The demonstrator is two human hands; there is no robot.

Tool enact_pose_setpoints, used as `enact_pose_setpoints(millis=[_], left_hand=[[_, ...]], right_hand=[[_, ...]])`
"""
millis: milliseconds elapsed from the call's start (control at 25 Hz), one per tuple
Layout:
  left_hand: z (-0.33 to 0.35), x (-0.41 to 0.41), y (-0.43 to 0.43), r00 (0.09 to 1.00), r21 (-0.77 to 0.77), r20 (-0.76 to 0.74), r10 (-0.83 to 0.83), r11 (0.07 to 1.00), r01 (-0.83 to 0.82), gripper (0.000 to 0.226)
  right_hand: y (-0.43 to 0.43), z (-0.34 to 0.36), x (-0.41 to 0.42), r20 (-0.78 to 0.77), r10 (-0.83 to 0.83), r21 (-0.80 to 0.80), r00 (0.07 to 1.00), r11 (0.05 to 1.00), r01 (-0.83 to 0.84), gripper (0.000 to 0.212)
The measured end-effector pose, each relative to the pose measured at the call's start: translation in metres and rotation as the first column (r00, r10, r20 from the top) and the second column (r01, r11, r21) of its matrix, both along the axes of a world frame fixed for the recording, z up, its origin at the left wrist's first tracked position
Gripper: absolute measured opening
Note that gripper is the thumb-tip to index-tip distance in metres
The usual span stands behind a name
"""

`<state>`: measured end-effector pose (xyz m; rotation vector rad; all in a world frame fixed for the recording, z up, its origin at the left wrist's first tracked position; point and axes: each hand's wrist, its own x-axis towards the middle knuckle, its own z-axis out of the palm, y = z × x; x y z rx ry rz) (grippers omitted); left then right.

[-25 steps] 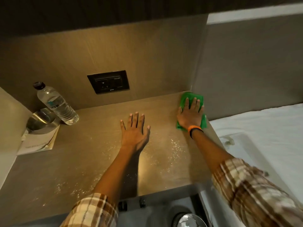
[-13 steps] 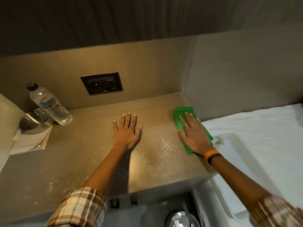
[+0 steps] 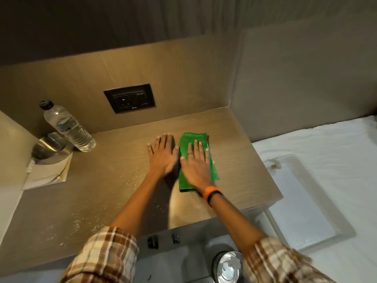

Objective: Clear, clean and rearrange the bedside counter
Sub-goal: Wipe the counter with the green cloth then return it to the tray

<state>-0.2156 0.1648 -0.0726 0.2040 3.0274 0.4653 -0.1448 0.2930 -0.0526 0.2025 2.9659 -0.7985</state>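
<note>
The wooden bedside counter [image 3: 240,152] fills the middle of the head view. White specks and droplets [image 3: 140,174] are scattered over its front and left part. My right hand [image 3: 195,164] lies flat, palm down, pressing a folded green cloth [image 3: 187,144] onto the counter near its middle. My left hand [image 3: 163,154] rests flat on the bare wood right beside it, thumb almost touching the cloth, fingers spread and holding nothing.
A clear water bottle [image 3: 67,127] stands at the back left, next to a steel bowl [image 3: 49,146] that sits on a white paper pad [image 3: 49,176]. A black socket panel [image 3: 130,98] is on the back wall. A clear plastic tray [image 3: 299,201] lies on the white bed at right. A round metal lid [image 3: 228,266] is below the counter.
My right hand has slid the green cloth from the counter's far right corner, along the right edge, leftward to the middle beside my left hand. The left hand has stayed put.
</note>
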Motion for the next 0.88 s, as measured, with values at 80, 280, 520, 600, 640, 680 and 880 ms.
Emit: enact_pose_setpoints(millis=[80, 280, 520, 600, 640, 680, 880], left_hand=[[0.005, 0.025, 0.025, 0.983, -0.027, -0.143, -0.115, 0.993, 0.112, 0.063], [-0.006, 0.032, 0.087, 0.952, -0.118, -0.075, -0.296, 0.951, 0.286, 0.065], [0.002, -0.044, 0.069, 0.997, -0.106, -0.036, -0.061, 0.993, 0.057, 0.068], [0.001, -0.053, 0.044, 0.994, -0.087, -0.053, 0.098, 0.991, -0.103, 0.071], [0.000, -0.052, 0.035, 0.985, -0.071, -0.046, 0.169, 0.983, -0.172, 0.072], [-0.002, -0.046, 0.030, 0.972, -0.060, -0.039, 0.232, 0.970, -0.234, 0.073], [-0.005, 0.033, 0.066, 0.965, -0.066, -0.030, 0.262, 0.962, -0.264, 0.076]], right_hand=[[0.037, 0.001, 0.014, -0.148, -0.097, -0.077, 0.984, 0.993, 0.087, 0.059], [0.101, -0.018, 0.053, -0.059, -0.136, 0.337, 0.989, 0.930, 0.148, 0.062], [0.101, -0.022, 0.049, -0.056, -0.116, 0.354, 0.992, 0.926, 0.129, 0.075], [0.100, -0.023, 0.049, -0.055, -0.122, 0.344, 0.991, 0.929, 0.133, 0.080], [0.098, -0.022, 0.048, -0.051, -0.119, 0.333, 0.992, 0.934, 0.129, 0.081], [0.097, -0.022, 0.048, -0.050, -0.115, 0.324, 0.992, 0.938, 0.125, 0.081], [0.096, -0.017, 0.049, -0.024, -0.124, 0.259, 0.992, 0.958, 0.126, 0.082]])
